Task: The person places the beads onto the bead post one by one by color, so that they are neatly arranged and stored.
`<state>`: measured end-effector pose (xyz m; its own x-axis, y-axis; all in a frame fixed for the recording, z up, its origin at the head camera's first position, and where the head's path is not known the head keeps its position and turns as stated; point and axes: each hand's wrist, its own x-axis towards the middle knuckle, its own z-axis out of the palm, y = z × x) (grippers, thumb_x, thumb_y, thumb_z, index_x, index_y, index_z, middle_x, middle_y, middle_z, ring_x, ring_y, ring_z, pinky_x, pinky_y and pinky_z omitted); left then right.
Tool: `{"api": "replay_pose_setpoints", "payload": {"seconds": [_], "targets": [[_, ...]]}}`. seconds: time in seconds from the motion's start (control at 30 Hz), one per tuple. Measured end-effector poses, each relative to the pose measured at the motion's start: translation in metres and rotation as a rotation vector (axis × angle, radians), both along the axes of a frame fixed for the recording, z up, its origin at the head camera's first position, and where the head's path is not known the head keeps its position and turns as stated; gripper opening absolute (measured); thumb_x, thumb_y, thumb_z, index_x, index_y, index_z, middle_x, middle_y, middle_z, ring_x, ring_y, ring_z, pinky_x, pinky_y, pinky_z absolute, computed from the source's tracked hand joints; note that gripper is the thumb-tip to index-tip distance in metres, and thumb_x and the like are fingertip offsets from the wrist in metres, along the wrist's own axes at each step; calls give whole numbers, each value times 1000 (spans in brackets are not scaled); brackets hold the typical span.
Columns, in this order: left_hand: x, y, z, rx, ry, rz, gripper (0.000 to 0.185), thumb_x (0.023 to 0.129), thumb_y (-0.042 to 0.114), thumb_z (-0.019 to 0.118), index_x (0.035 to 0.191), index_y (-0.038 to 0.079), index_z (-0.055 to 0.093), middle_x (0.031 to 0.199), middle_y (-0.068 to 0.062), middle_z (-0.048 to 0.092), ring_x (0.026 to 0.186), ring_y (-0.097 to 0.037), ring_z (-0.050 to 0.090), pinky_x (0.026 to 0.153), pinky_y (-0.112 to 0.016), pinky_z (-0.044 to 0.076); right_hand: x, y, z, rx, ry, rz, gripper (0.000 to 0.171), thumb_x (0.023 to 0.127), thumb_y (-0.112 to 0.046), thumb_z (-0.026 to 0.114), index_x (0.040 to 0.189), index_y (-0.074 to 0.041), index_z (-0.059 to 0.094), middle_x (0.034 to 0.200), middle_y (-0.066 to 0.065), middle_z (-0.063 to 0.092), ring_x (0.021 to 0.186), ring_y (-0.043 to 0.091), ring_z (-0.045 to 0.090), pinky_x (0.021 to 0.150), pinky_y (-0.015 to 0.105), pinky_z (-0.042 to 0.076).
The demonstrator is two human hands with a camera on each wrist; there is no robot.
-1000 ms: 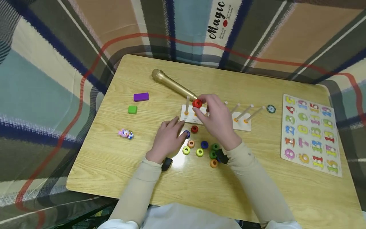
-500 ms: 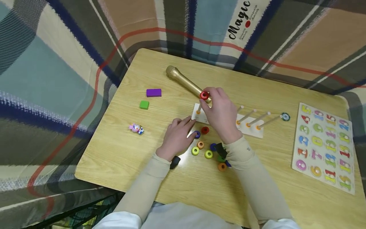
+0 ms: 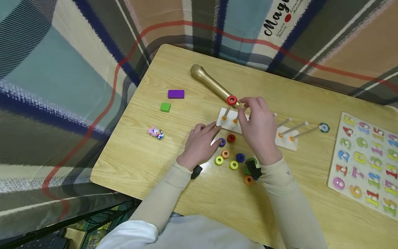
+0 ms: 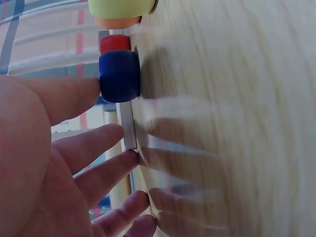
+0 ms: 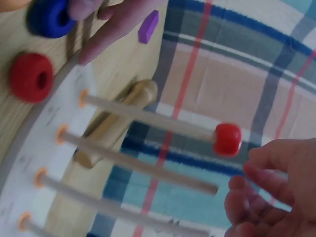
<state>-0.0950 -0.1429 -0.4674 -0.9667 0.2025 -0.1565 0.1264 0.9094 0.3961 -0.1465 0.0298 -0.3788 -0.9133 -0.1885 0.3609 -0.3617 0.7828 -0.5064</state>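
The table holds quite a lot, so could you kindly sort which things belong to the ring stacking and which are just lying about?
In use: peg board, red ring on the tip of the first peg, loose rings, right hand, left hand.

Lying about: gold microphone, purple block, green block, small toy figure, poker chip, number puzzle.

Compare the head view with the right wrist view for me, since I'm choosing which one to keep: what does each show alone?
Head only: number puzzle, green block, poker chip and loose rings near the left hand.
Right wrist only: the red ring sits at the peg's tip, apart from the right hand.
Both: peg board, gold microphone, purple block.
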Motion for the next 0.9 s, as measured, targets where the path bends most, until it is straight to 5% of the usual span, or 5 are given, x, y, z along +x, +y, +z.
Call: {"api": "replay_pose_setpoints", "payload": {"seconds": [0.3, 0.63, 0.77, 0.9], "targets": [[2, -2, 1, 6, -16, 11, 54, 105, 47, 51, 153, 24, 48, 163, 1, 41, 135, -28, 44, 107, -46, 42, -3, 0, -9, 205, 28, 143, 44, 99, -5, 54, 140, -20, 64, 117, 18, 58, 88, 32, 53, 50, 39, 43], [-2, 0, 1, -10, -21, -2, 55, 105, 49, 49, 154, 25, 47, 164, 2, 40, 135, -28, 43, 106, -45, 42, 3, 8, -11, 97, 18, 126, 26, 101, -10, 57, 121, -9, 72, 110, 15, 65, 84, 30, 59, 55, 43, 47], [-2, -1, 2, 0, -20, -2, 54, 105, 48, 49, 154, 24, 47, 164, 2, 39, 135, -28, 43, 107, -46, 42, 11, 17, -27, 186, -155, 195, 21, 100, -16, 62, 118, -8, 70, 109, 12, 69, 79, 27, 64, 58, 44, 52], [-1, -2, 1, 12, -17, -2, 55, 105, 48, 50, 154, 24, 47, 165, 1, 38, 136, -29, 43, 108, -46, 42, 17, 25, -52, 333, -396, 262, 36, 98, -24, 68, 132, -12, 64, 120, 13, 66, 79, 27, 66, 63, 45, 56]]}}
